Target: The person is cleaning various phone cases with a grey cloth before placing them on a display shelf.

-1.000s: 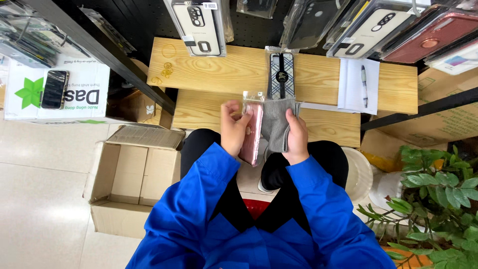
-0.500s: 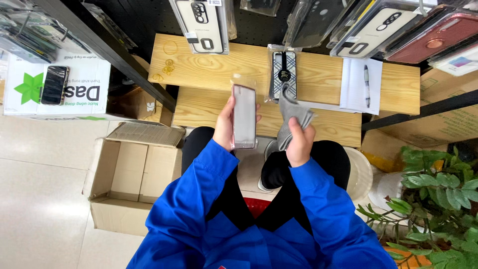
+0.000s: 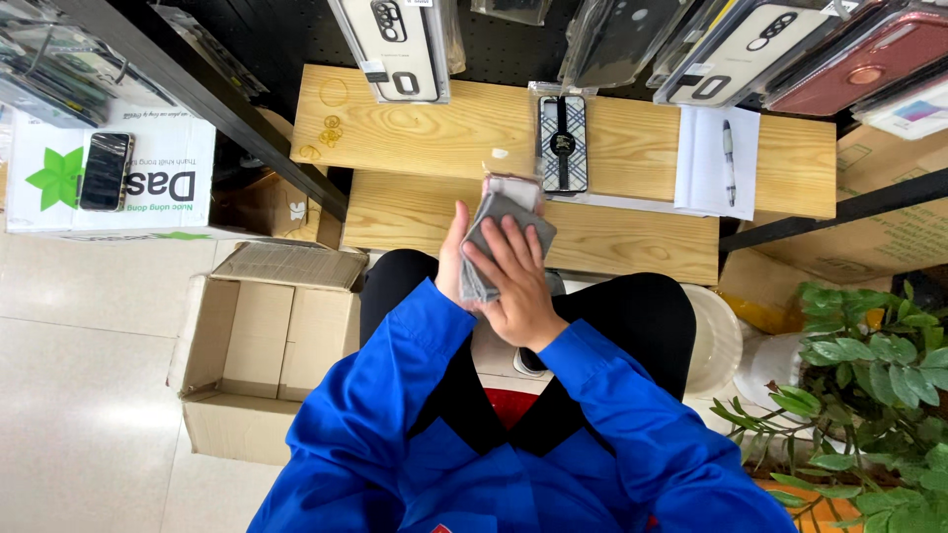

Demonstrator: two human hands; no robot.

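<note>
Right hand (image 3: 518, 281) pressed grey cloth (image 3: 504, 237) flat onto phone (image 3: 513, 188); left hand (image 3: 452, 259) gripped phone underneath. Cloth soft, light; phone likely rigid, slippery, best held by edges.

A phone-accessory shop: packaged phone cases (image 3: 395, 44) hang above a wooden counter (image 3: 632, 148).
</note>
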